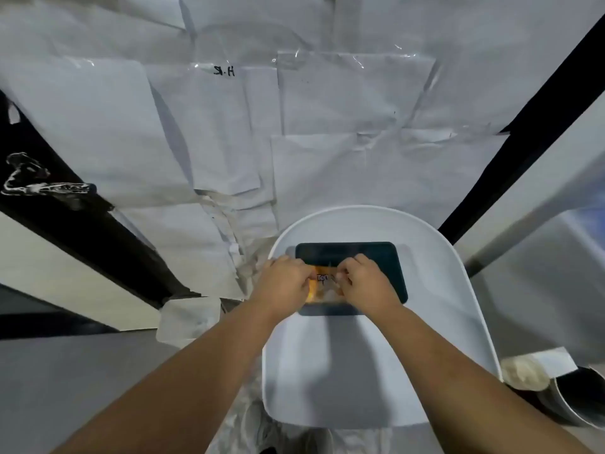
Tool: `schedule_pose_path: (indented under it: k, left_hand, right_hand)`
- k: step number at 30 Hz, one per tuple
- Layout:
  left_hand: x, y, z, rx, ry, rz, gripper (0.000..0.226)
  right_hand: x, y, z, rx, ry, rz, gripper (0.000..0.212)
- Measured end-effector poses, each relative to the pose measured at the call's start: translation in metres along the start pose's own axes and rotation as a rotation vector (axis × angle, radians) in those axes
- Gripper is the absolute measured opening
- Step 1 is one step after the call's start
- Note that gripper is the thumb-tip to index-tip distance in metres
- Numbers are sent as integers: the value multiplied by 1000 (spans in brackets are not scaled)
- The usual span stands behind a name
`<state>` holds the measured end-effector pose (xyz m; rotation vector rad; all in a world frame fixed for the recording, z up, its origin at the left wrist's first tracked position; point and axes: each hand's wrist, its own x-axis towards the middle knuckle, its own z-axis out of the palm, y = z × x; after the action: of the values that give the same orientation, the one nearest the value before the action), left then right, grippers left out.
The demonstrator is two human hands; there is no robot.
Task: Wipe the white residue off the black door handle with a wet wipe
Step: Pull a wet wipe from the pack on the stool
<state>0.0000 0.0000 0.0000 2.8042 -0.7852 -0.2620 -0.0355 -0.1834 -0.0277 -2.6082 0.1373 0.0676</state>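
Right now both hands pinch an orange wet wipe packet (322, 283) over a dark tray (386, 260) on a white chair (435, 290): left hand (283, 285) closed on its left edge, right hand (368, 283) on its right (lettering partly hidden). Well apart at far left, the black door handle (49, 188) carries white residue (19, 185).

chair seat (425, 322): smooth white plastic | tray (386, 257): matt dark plastic | wall sheets (229, 142): creased white paper, glossy tape
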Motion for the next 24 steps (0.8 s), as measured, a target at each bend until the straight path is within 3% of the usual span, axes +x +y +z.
schedule_pose_path:
  k: [8, 14, 21, 24]
  left_hand:
    - [24, 2, 16, 272, -191, 92, 29]
    - [36, 8, 15, 371, -411, 82, 26]
    - [54, 19, 11, 556, -693, 55, 28]
    - [55, 20, 12, 567, -699, 48, 33]
  right_hand:
    - [11, -3, 11, -49, -146, 75, 44]
    - [25, -8, 26, -111, -236, 165, 40]
    - [33, -2, 24, -62, -168, 339, 25]
    - [29, -6, 24, -105, -127, 327, 43]
